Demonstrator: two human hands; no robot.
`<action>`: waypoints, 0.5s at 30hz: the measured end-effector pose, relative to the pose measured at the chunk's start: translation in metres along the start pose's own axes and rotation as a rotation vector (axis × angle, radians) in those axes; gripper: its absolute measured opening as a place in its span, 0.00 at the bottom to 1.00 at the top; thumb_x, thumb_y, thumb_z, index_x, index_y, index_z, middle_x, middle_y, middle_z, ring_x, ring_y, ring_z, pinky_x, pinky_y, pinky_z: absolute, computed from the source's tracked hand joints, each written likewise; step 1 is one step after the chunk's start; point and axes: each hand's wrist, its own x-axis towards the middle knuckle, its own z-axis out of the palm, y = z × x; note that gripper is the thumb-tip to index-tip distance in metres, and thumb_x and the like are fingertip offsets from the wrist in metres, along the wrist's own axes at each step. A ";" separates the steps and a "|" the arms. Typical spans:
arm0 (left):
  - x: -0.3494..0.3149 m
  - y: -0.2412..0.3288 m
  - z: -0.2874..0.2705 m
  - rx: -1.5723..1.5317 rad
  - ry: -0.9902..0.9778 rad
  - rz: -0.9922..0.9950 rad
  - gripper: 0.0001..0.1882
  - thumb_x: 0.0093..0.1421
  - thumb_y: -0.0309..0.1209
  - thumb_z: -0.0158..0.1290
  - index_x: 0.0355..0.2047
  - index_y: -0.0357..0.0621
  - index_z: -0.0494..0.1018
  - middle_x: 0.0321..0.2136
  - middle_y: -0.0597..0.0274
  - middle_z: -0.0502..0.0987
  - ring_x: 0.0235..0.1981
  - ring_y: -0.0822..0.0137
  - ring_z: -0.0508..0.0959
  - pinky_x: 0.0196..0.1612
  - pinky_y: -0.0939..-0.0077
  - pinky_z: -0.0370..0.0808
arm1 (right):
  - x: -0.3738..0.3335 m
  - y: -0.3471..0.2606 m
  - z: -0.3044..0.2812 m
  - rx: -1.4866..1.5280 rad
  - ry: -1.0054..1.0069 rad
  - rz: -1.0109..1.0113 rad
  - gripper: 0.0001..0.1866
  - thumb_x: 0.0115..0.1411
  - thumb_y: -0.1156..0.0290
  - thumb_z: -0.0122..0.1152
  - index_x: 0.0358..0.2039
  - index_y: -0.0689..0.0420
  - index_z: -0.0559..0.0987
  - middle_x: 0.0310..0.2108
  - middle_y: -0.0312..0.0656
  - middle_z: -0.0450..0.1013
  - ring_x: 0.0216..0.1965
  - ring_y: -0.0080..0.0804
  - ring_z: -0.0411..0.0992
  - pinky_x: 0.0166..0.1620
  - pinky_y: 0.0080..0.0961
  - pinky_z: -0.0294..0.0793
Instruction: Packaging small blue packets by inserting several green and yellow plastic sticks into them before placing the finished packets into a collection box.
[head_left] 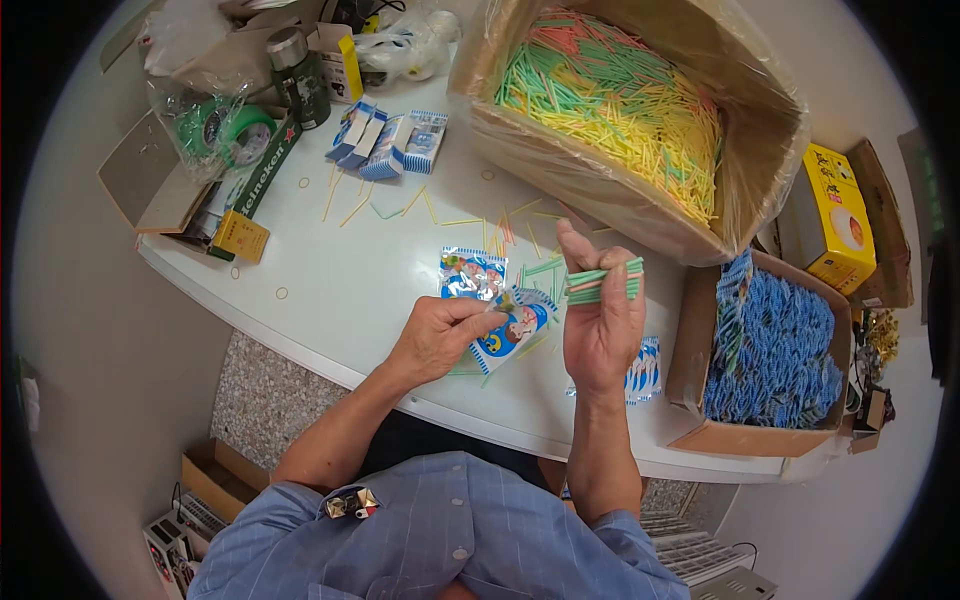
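My left hand [432,340] pinches a small blue printed packet [522,332] between thumb and fingers, tilted over the white table. In my right hand [604,345] lies a bundle of short, thin green sticks [590,287], with a paler stick among them, held across the palm by the thumb. The two hands are apart, the packet just left of the bundle. Behind the held packet, more printed packets [465,268] lie flat on the table. Loose green sticks [543,268] are scattered between the hands. A row of packets [645,372] is partly hidden by my right wrist.
A large plastic-lined carton [590,190] full of yellow, green and red sticks stands at the back. To the right is a cardboard box [750,438] of blue packets [775,345], with a yellow box [838,215] behind. A flask [298,80] and tape rolls [240,135] sit far left.
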 end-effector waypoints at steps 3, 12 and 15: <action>-0.001 0.005 0.002 -0.008 -0.024 0.007 0.10 0.64 0.30 0.60 0.35 0.32 0.83 0.27 0.63 0.83 0.29 0.79 0.78 0.33 0.82 0.75 | -0.001 0.003 0.005 -0.028 -0.026 0.016 0.08 0.75 0.65 0.39 0.46 0.54 0.67 0.54 0.59 0.73 0.66 0.50 0.64 0.72 0.47 0.51; 0.005 0.000 0.003 -0.088 -0.038 -0.006 0.08 0.63 0.28 0.61 0.36 0.32 0.83 0.28 0.63 0.83 0.31 0.79 0.78 0.35 0.82 0.76 | -0.008 0.014 0.001 -0.083 -0.069 0.104 0.09 0.74 0.64 0.43 0.47 0.55 0.67 0.53 0.59 0.74 0.68 0.52 0.60 0.71 0.48 0.50; 0.004 0.000 0.006 -0.092 0.002 -0.007 0.08 0.62 0.26 0.61 0.36 0.31 0.82 0.29 0.63 0.83 0.32 0.78 0.79 0.36 0.81 0.77 | -0.013 0.016 -0.003 -0.121 -0.072 0.170 0.10 0.73 0.64 0.45 0.47 0.57 0.69 0.53 0.58 0.74 0.67 0.52 0.61 0.70 0.47 0.51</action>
